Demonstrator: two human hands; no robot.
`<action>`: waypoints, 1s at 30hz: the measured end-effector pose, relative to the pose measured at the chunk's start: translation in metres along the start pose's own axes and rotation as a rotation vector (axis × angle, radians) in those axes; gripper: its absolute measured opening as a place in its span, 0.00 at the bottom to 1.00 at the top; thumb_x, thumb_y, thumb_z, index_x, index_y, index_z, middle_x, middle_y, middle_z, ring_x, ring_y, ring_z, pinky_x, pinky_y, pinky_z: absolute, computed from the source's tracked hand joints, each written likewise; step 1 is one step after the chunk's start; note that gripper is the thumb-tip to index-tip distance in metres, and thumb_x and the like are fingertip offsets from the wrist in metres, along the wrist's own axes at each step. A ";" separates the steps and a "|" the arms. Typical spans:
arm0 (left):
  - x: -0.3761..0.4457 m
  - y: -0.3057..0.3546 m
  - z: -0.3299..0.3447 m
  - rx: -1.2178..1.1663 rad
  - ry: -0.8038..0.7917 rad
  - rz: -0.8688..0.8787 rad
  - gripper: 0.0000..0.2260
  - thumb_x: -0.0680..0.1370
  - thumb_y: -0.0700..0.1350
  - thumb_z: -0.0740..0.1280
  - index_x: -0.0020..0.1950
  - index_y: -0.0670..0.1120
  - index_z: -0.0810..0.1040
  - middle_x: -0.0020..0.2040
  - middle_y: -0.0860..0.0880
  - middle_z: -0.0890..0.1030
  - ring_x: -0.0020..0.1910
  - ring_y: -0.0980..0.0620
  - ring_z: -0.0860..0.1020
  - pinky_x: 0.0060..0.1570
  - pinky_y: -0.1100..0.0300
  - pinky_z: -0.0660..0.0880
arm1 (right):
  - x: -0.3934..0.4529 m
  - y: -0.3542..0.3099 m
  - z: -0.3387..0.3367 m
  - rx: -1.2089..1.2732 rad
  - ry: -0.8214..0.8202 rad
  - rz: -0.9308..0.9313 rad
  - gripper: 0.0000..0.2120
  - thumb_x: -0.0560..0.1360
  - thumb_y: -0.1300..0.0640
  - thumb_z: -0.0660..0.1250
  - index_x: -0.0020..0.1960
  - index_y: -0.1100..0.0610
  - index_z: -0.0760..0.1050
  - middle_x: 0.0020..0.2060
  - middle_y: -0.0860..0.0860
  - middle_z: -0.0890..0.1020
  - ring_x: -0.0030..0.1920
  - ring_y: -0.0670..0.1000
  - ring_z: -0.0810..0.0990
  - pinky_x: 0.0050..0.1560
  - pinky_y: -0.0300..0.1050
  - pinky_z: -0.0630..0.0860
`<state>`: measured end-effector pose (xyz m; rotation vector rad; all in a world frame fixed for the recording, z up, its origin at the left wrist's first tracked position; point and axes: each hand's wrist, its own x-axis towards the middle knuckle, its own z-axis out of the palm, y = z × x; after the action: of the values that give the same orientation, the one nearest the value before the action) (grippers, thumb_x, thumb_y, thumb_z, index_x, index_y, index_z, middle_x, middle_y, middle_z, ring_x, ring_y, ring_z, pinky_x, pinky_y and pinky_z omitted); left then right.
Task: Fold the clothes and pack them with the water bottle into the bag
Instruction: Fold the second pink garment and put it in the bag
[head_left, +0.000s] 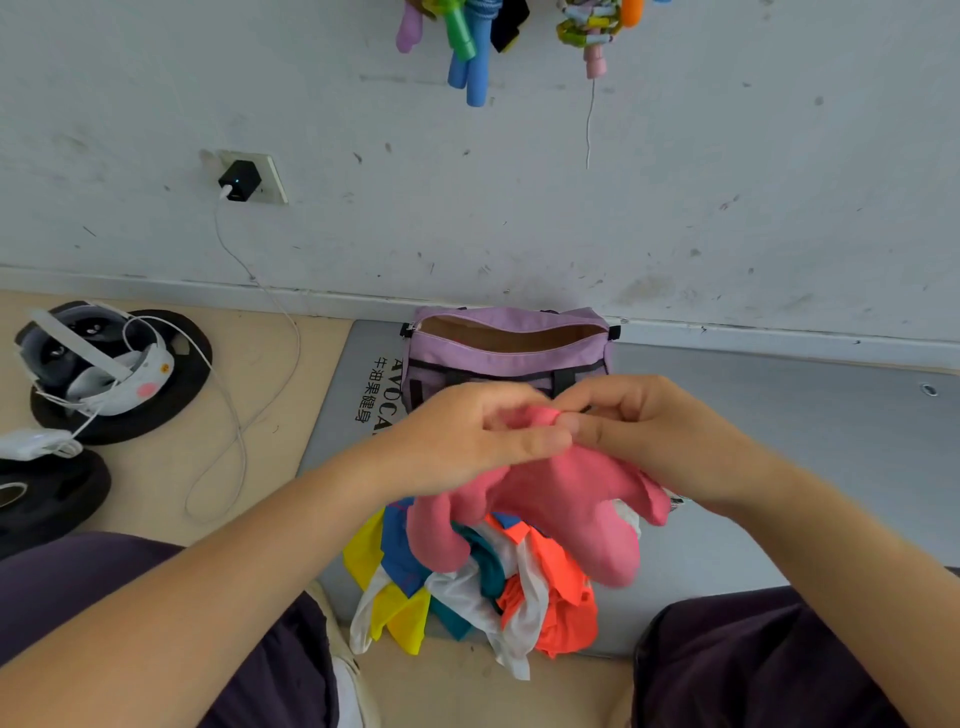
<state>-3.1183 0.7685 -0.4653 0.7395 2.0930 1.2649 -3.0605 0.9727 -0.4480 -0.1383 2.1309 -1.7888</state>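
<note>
Pinching the pink garment (566, 499) between the curled fingers of our left hand (467, 436) and right hand (639, 431), we hold it lifted above the heap of colourful clothes (467, 587) on the grey mat (779, 441), with the purple bag (504, 353) unzipped just beyond.
</note>
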 end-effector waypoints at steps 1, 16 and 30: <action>0.000 0.000 0.002 0.024 -0.001 0.016 0.14 0.73 0.64 0.69 0.37 0.55 0.78 0.29 0.56 0.69 0.30 0.60 0.67 0.31 0.68 0.64 | 0.000 0.000 0.001 0.013 -0.012 -0.006 0.06 0.75 0.54 0.68 0.49 0.53 0.83 0.44 0.55 0.86 0.44 0.47 0.83 0.46 0.35 0.77; 0.000 -0.004 -0.025 -0.047 0.311 -0.111 0.11 0.74 0.44 0.75 0.52 0.53 0.76 0.32 0.52 0.77 0.28 0.57 0.71 0.31 0.66 0.67 | 0.001 0.003 -0.005 -0.166 0.137 0.052 0.03 0.80 0.59 0.64 0.48 0.57 0.75 0.26 0.52 0.76 0.27 0.52 0.72 0.32 0.44 0.71; -0.010 0.013 -0.016 -0.131 0.055 0.035 0.13 0.73 0.39 0.75 0.54 0.52 0.80 0.42 0.49 0.86 0.40 0.56 0.83 0.42 0.67 0.76 | 0.002 0.003 0.001 -0.030 -0.060 0.104 0.02 0.78 0.60 0.67 0.50 0.57 0.79 0.30 0.59 0.79 0.29 0.56 0.75 0.31 0.46 0.74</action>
<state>-3.1215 0.7572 -0.4457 0.6933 2.0260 1.4416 -3.0615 0.9714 -0.4516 -0.0866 2.0842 -1.6738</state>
